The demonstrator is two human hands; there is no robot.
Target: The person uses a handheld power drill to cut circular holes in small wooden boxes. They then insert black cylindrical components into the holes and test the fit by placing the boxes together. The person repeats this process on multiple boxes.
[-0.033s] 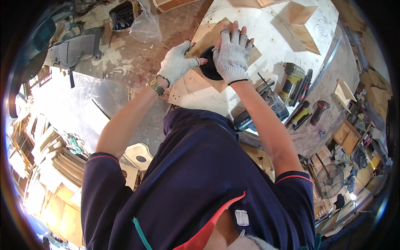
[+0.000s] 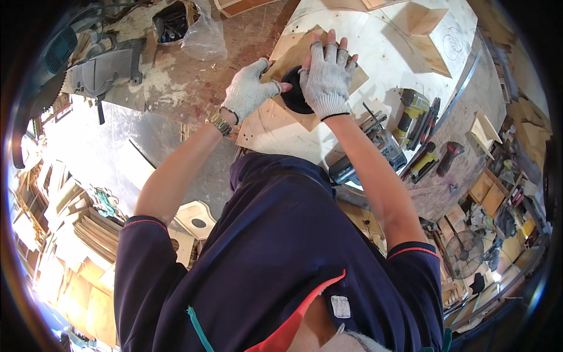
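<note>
— The hands?
— Right hand (image 2: 325, 79), gloved, spread flat across a black round sander (image 2: 293, 97); left hand (image 2: 249, 91) curled against its side.
— And the sander?
— On a pale plywood panel (image 2: 281, 126), smooth, square-cornered.

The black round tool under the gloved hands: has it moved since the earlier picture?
No. The black round tool sits at the same spot on the plywood piece, under the right hand.

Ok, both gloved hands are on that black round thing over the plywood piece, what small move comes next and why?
Probably press the black round part down squarely. The right hand lies flat over it and the left hand pinches its edge, so it seems lined up on the plywood piece but perhaps not fully seated.
</note>
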